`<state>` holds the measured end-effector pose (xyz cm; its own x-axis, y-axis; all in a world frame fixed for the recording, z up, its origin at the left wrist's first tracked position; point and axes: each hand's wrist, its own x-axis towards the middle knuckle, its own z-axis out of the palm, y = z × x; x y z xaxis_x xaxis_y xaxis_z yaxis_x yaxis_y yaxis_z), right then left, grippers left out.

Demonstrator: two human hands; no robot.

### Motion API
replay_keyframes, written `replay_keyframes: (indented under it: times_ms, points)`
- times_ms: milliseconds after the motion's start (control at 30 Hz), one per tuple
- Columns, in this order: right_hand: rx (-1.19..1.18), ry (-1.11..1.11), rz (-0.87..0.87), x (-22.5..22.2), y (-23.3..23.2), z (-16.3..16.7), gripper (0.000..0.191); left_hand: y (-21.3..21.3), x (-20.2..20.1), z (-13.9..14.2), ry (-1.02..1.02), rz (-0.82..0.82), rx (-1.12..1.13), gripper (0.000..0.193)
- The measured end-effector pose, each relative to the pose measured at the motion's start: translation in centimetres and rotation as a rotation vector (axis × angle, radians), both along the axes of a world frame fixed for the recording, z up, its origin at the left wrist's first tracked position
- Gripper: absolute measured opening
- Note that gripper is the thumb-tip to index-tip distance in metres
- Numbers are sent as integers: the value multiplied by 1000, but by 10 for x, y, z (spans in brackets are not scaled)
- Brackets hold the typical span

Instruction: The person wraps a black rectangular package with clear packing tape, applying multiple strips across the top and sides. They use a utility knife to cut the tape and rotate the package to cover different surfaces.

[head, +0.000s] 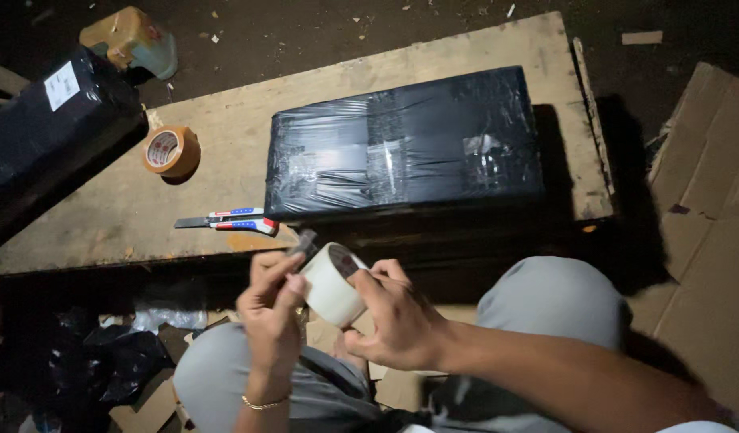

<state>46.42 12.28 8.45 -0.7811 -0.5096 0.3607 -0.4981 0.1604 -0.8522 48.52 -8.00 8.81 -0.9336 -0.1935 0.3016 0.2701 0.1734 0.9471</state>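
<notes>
Near the lower middle of the view: a roll of clear packing tape (333,282) is held over the lap, between the two hands, just short of the near edge of the wooden board (105,216).
Step in hand: the loose end of the tape appears to be sought or peeled up from the roll; no strip is yet seen drawn out.
Left hand (271,313): the roll's left side is gripped, with the fingers curled and the thumb pressed against the roll's outer face; a small dark tab (304,242) at the top of the roll is touched or pinched by the fingertips, though which cannot be told.
Right hand (395,317): the roll's right side is cupped, the fingers bent and closed round the rim, the thumb laid near the core.
Next move, as judged: a firm pinch on the free end and a steady pull away from the roll are called for, with the roll kept from turning in the other hand.
Black-wrapped box (401,144): it is laid on the board, far of the hands, apart from them.
Utility knife (229,222): it is left on the board, near its front edge, untouched.
Brown tape roll (171,150): it is set farther left on the board, well apart from the hands.
</notes>
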Motion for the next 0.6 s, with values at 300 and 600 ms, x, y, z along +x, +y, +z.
replay_keyframes:
  times_ms: [300, 600]
  points:
    - [-178, -643, 358, 7, 38, 42, 48, -14, -9, 108, 334, -34, -1323, 67]
    - [-82, -349, 205, 12, 41, 37, 50, 3, -11, 74, -728, -363, -173, 65]
